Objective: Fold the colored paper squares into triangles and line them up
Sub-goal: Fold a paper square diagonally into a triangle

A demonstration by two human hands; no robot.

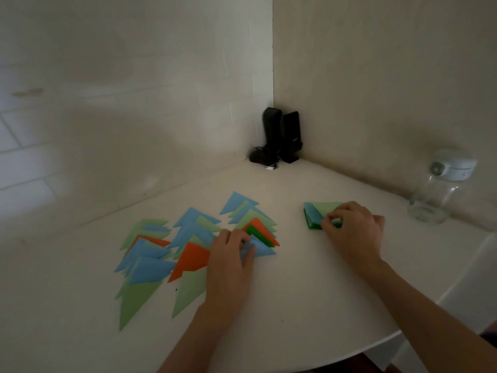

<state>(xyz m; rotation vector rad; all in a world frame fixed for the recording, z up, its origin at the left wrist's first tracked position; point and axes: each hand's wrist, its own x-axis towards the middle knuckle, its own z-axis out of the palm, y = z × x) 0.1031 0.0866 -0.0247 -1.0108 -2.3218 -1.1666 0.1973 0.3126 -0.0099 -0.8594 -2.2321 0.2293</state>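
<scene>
Lighting: dim overall; a muted, greyish cast is laid over the whole view. A brighter patch is seen on the left wall (24, 162) toward 9 o'clock, and a faint glow on the table (269, 189) near centre. Source not visible.

Shadows: soft and diffuse; a deep one is gathered in the corner at 12 o'clock, where the black speakers (282, 135) are rendered almost without detail.

Glare: a weak highlight is carried on the glass jar (430, 200) at 3 o'clock.

Sharpness: mild softness throughout; fine texture is lost to noise.

Distortion: wide-angle bending is marked at the edges; the table rim is curved toward 5 o'clock.
</scene>
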